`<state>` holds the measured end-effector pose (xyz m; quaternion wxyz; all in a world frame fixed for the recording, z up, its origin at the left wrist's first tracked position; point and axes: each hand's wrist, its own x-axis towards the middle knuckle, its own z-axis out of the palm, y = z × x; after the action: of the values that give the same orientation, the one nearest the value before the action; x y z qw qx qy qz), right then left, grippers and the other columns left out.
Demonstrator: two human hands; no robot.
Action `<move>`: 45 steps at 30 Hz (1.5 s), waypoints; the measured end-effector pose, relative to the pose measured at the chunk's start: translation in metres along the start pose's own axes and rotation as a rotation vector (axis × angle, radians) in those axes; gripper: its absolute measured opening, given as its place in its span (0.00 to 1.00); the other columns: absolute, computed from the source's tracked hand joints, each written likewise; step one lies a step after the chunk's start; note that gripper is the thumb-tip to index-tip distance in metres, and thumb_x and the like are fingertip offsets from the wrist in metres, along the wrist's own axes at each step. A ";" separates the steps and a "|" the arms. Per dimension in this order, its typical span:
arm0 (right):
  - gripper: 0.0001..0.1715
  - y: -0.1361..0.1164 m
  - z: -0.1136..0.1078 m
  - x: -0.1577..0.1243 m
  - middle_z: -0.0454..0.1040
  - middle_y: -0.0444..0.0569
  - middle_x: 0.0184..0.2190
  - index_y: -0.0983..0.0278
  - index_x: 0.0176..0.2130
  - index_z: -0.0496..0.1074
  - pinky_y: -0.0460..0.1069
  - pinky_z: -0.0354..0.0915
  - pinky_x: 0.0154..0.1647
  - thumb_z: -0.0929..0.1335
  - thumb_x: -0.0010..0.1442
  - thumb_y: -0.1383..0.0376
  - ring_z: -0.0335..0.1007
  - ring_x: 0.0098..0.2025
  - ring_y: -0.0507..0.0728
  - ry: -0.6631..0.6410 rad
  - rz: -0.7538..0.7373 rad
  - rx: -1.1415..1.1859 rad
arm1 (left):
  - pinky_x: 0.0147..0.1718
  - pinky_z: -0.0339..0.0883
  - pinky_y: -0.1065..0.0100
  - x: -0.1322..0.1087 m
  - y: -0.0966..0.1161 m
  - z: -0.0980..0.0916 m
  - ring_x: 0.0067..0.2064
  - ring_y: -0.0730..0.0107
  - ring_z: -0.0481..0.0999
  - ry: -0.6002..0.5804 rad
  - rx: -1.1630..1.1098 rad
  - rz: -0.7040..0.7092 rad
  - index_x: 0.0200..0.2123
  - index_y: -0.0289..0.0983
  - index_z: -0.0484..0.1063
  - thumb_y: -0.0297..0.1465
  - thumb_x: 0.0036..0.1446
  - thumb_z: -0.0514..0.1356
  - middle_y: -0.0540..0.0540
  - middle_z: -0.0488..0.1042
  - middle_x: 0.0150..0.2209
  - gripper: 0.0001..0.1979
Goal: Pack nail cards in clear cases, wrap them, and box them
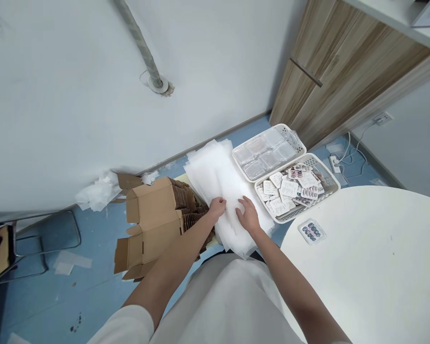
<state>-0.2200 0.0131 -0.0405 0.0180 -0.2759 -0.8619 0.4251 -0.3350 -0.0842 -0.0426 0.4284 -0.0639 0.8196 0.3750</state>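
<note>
Our left hand (218, 208) curls narrow at the foam (213, 174); we cannot tell if it pinches. Our right hand (248, 213) spreads wide over it, perhaps steadying. The foam lies between cartons (155, 205) and baskets (280, 168), seemingly for easy reach.

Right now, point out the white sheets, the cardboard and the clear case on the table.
White sheets (230, 184), head view: middle of the upper surface.
Cardboard (157, 205), head view: a broad panel.
Clear case (311, 231), head view: middle of its top.
</note>
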 end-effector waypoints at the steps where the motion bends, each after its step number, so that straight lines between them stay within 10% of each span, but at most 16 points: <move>1: 0.24 0.002 -0.002 0.002 0.59 0.55 0.55 0.66 0.51 0.62 0.55 0.54 0.56 0.61 0.54 0.64 0.53 0.58 0.59 0.035 0.037 0.029 | 0.26 0.63 0.71 -0.001 0.000 -0.002 0.29 0.71 0.71 -0.011 -0.007 0.002 0.25 0.36 0.66 0.34 0.53 0.54 0.47 0.71 0.26 0.08; 12: 0.20 -0.003 -0.011 0.018 0.70 0.49 0.40 0.64 0.46 0.63 0.51 0.64 0.38 0.60 0.52 0.66 0.67 0.29 0.53 -0.021 0.074 0.144 | 0.33 0.65 0.68 -0.011 0.005 -0.006 0.36 0.65 0.75 -0.085 -0.063 -0.014 0.32 0.34 0.70 0.34 0.55 0.52 0.40 0.75 0.37 0.10; 20: 0.29 0.008 -0.014 0.015 0.62 0.53 0.54 0.66 0.51 0.63 0.52 0.58 0.52 0.57 0.49 0.76 0.59 0.54 0.56 -0.081 0.024 -0.110 | 0.47 0.59 0.67 -0.021 0.003 -0.004 0.54 0.58 0.64 -0.037 -0.032 0.005 0.52 0.34 0.60 0.38 0.48 0.60 0.36 0.61 0.55 0.28; 29: 0.26 -0.031 -0.043 0.003 0.67 0.47 0.50 0.60 0.48 0.67 0.51 0.61 0.51 0.57 0.53 0.75 0.63 0.51 0.55 -0.080 -0.180 -0.182 | 0.56 0.48 0.65 -0.044 0.013 -0.011 0.62 0.57 0.48 0.017 0.071 0.185 0.56 0.36 0.53 0.40 0.46 0.61 0.38 0.48 0.61 0.35; 39: 0.25 -0.047 -0.081 -0.099 0.66 0.52 0.49 0.62 0.50 0.64 0.53 0.64 0.45 0.56 0.54 0.72 0.67 0.44 0.57 0.425 -0.024 -0.045 | 0.58 0.42 0.64 -0.076 -0.011 0.007 0.63 0.60 0.40 -0.121 0.115 0.362 0.60 0.36 0.41 0.42 0.48 0.59 0.37 0.40 0.63 0.42; 45: 0.24 -0.037 -0.085 -0.185 0.67 0.53 0.47 0.62 0.50 0.62 0.53 0.66 0.36 0.57 0.54 0.68 0.70 0.33 0.54 0.648 0.217 0.080 | 0.48 0.59 0.67 -0.098 -0.031 0.040 0.56 0.62 0.61 -0.342 0.089 0.355 0.59 0.38 0.45 0.38 0.50 0.58 0.37 0.55 0.58 0.36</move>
<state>-0.0577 -0.0338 0.0787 0.2565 -0.4858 -0.7596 0.3482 -0.2345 -0.1005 -0.0010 0.4909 0.1643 0.7491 0.4134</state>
